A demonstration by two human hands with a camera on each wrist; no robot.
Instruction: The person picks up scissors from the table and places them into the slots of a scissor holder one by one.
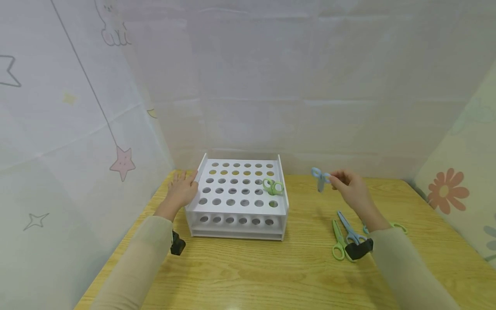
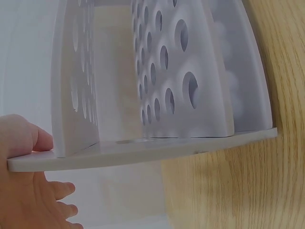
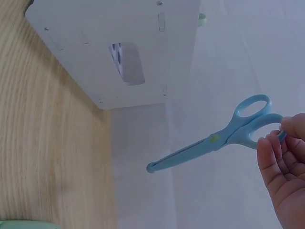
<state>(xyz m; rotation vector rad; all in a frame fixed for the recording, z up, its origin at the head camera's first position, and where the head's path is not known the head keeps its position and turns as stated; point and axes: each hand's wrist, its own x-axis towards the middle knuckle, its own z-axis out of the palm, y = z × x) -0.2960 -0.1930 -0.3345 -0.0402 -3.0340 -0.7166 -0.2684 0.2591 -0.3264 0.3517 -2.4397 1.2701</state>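
Note:
A white rack (image 1: 235, 207) with rows of round holes stands on the table. My left hand (image 1: 182, 189) grips the rack's left side panel (image 2: 124, 155), thumb on the inner face and fingers outside. Right of the rack, my right hand (image 1: 353, 191) pinches one handle loop of light blue scissors (image 3: 190, 151) between thumb and fingers. They are held above the table, and their blades are together. Green scissors (image 1: 273, 191) sit in a hole at the rack's right side, handles up and blades hidden by the top shelf.
Green scissors (image 1: 338, 236) and blue scissors (image 1: 346, 223) lie on the table (image 1: 248, 275) below my right forearm. A green handle (image 1: 401, 227) shows past the right wrist, its other parts hidden. A pale cloth (image 1: 248, 86) hangs behind the table.

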